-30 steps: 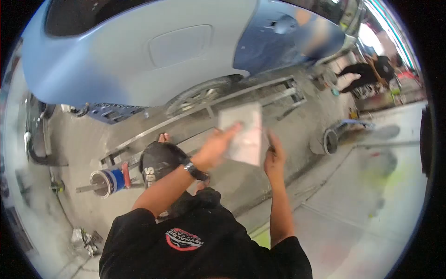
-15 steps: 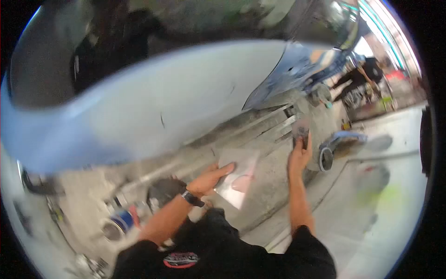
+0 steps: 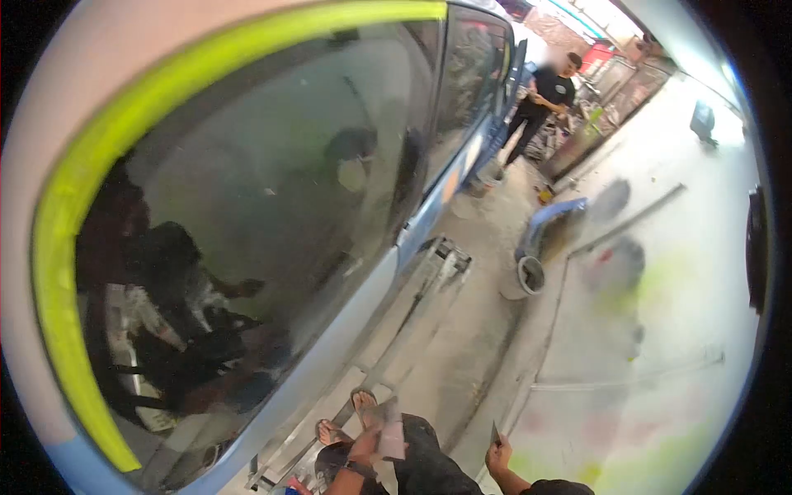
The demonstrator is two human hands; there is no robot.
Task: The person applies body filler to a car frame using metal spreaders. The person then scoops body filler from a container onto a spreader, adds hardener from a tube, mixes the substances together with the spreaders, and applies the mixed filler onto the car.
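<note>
My left hand [image 3: 365, 446] is closed on a flat mixing plate [image 3: 393, 440], pinkish-grey, held low near my legs. In my right hand [image 3: 498, 456], fingers are pinched on a thin dark putty spreader [image 3: 495, 432] that points upward. The two hands are well apart, and neither touches the car. On my left stands the car, with a large dark window [image 3: 272, 181] edged by yellow-green masking tape [image 3: 62, 239]. Its blue lower body [image 3: 363, 305] runs away from me.
A floor jack [image 3: 445, 257] lies beside the car. Ahead is a bucket [image 3: 516, 283] near a blue curved panel [image 3: 554, 213] at the paint-spotted wall [image 3: 685, 330]. Farther back, a person in dark clothes [image 3: 544, 95] stands near clutter. My sandalled feet [image 3: 363, 400] are below.
My view has swung up and along the car, bringing the taped window into sight. Both hands now appear lower in view, still holding the plate and the spreader.
</note>
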